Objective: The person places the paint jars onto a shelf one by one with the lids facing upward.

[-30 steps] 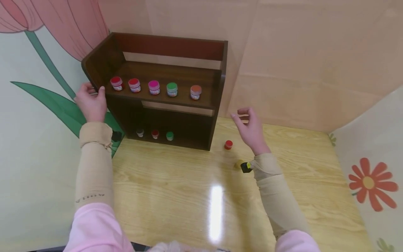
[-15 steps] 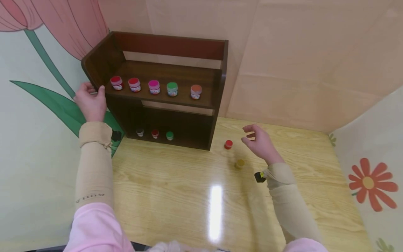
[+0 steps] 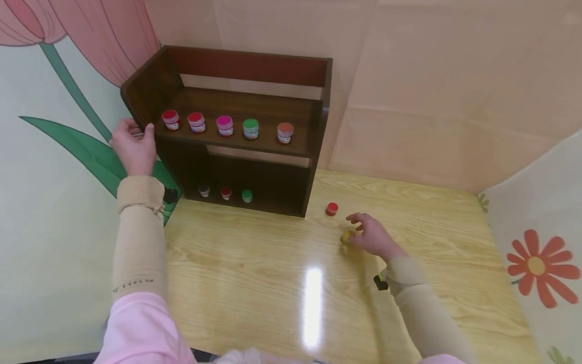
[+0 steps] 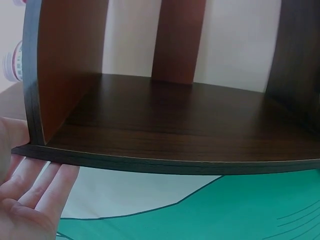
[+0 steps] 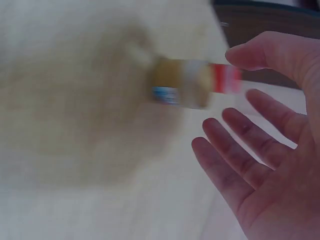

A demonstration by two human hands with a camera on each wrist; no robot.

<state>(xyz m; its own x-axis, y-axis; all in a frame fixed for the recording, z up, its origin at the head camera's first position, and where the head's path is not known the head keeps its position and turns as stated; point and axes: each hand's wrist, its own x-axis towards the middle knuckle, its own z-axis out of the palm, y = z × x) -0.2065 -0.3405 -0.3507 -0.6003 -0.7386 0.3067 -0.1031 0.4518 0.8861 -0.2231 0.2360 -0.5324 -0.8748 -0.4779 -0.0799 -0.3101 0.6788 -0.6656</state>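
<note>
My left hand [image 3: 135, 150] grips the left side panel of a dark brown wooden shelf [image 3: 254, 103] at the height of its upper board. In the left wrist view, the fingers [image 4: 46, 187] lie along the panel's outer face, with the thumb on the other side. Over the table, my right hand [image 3: 374, 237] reaches in beside a small jar with a yellow lid [image 3: 345, 237], thumb and fingers spread apart. The right wrist view shows this yellow jar [image 5: 167, 81], blurred, off the fingertips. Just behind it stands a red jar [image 3: 332, 209].
Several small paint jars line the upper board's front edge, among them a pink one [image 3: 225, 126] and an orange one [image 3: 285, 132]. Down on the lower board are black, dark red and green [image 3: 247, 196] jars. Wood-grain table [image 3: 254, 283] lies in front, papered walls behind and beside.
My right hand has come down from beside the shelf, moving toward me and slightly right, to the yellow jar. The left hand keeps its grip on the shelf.
</note>
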